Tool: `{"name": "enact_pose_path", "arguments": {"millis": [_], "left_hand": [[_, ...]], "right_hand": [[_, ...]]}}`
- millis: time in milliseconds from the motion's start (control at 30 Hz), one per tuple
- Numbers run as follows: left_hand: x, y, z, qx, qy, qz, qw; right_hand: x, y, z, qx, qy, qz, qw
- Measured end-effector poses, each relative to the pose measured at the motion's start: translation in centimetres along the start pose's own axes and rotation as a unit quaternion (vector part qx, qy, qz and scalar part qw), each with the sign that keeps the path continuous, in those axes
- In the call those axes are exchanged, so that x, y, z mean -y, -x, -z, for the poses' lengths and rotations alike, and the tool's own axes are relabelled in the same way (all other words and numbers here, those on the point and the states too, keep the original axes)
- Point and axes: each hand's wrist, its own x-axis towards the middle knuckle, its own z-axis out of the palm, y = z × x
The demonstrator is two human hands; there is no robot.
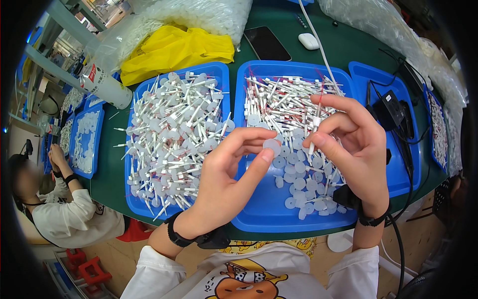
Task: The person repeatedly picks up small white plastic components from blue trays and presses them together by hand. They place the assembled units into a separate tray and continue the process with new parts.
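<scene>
Lying on a green table (112,174): blue trays (269,214), yellow bag (174,50), black phone (266,43), white mouse (308,41), clear bags (209,15), black adapter (391,110).

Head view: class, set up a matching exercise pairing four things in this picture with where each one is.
Things:
1. white disc
2. thin white stick
3. yellow bag
4. dark phone

Places:
A. lying flat on the green table, beyond the middle blue tray
B. pinched in the right hand
C. crumpled behind the left blue tray
D. held at the fingertips of the left hand

Pairs: 1-D, 2-B, 3-C, 4-A
</scene>
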Motion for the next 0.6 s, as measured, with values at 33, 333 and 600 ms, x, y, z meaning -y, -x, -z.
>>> {"name": "enact_pose_path", "arguments": {"millis": [33,333,600], "left_hand": [[-0.04,-0.02,0.02,0.000,-0.003,0.001,1.000],[-0.18,-0.01,-0.02,-0.009,-0.041,-0.003,0.999],[-0.13,-0.04,-0.06,-0.010,-0.043,-0.003,0.999]], "right_hand": [[0.02,-0.01,0.02,-0.002,0.001,0.001,1.000],[-0.04,-0.09,-0.13,-0.034,-0.018,0.012,0.999],[-0.07,-0.01,0.04,-0.041,-0.012,0.015,0.999]]}}
